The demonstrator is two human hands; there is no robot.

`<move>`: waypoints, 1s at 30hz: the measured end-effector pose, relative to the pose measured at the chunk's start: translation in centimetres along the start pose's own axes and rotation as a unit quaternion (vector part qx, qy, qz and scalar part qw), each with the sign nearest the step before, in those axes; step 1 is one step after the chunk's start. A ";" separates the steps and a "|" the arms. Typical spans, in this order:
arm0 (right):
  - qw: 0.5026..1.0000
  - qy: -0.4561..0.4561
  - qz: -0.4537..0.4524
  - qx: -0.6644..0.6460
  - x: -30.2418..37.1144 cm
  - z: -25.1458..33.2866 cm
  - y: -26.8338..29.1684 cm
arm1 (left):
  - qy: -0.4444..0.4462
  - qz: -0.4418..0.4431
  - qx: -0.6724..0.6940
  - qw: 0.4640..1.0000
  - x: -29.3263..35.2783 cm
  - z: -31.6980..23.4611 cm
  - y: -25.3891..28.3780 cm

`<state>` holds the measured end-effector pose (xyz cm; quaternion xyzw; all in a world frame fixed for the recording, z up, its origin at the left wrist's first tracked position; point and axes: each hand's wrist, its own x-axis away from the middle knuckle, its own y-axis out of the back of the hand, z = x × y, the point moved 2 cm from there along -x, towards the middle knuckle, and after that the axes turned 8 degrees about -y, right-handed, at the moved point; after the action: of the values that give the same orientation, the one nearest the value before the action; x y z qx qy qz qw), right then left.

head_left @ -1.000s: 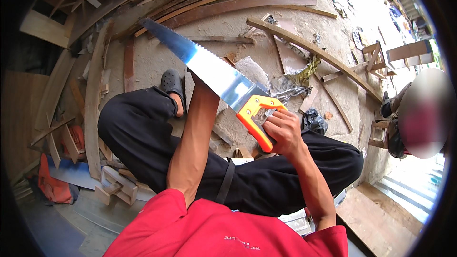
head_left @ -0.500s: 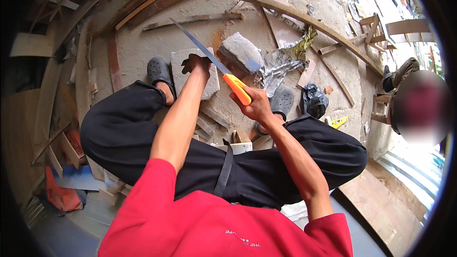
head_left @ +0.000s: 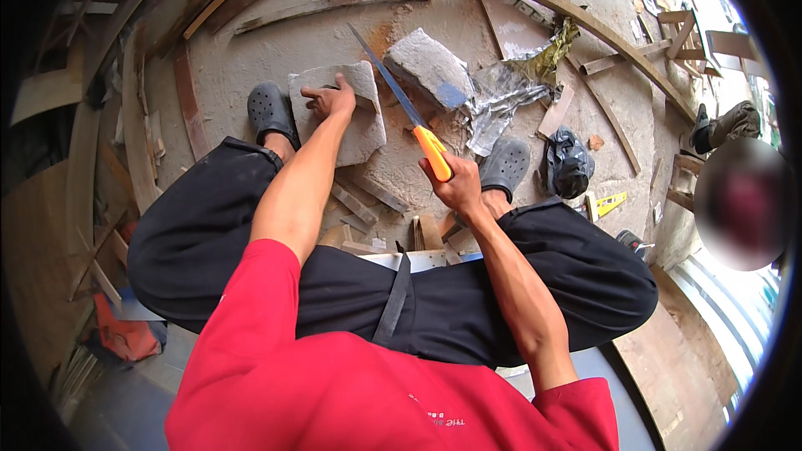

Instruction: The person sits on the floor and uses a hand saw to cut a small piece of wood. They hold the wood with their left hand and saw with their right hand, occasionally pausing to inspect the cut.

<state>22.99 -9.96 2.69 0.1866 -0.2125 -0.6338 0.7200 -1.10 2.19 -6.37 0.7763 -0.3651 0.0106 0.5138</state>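
My left hand (head_left: 332,101) is over a pale rough block (head_left: 355,138) between my feet, thumb and forefinger spread apart. A short dark strip (head_left: 366,103) shows beside and partly under that hand; what it is I cannot make out. My right hand (head_left: 458,183) is closed round the orange handle of a handsaw (head_left: 433,150). Its long blade slants up and to the left, past the right side of the block and apart from my left hand. A second pale block (head_left: 428,68) with a bluish patch lies just beyond the blade.
Crumpled silvery sheeting (head_left: 501,108) and a black plastic bag (head_left: 570,163) lie to the right, near a yellow square (head_left: 610,204). A long timber (head_left: 576,12) crosses the far right. Wood offcuts (head_left: 368,196) lie between my feet. Another person (head_left: 739,192) is at the right edge.
The saw has moved right, away from my left hand. My left hand has shifted slightly, and its thumb and forefinger now show spread. The view has shifted a little.
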 end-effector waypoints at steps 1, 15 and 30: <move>1.000 0.000 -0.003 -0.002 0.0 0.2 0.0 | -0.082 -0.012 -0.072 0.994 0.3 0.5 1.2; 0.998 -0.056 0.008 -0.040 -0.8 0.8 -0.1 | -0.681 0.147 -0.233 0.678 -1.7 1.2 1.2; 0.993 -0.083 0.042 -0.079 -1.3 0.1 -2.7 | -0.028 -0.364 -0.011 0.931 -3.6 2.2 -6.9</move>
<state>20.57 -8.99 1.21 0.0668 -0.2278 -0.6313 0.7383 -0.49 3.85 -14.26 0.8503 -0.0716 -0.2033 0.4802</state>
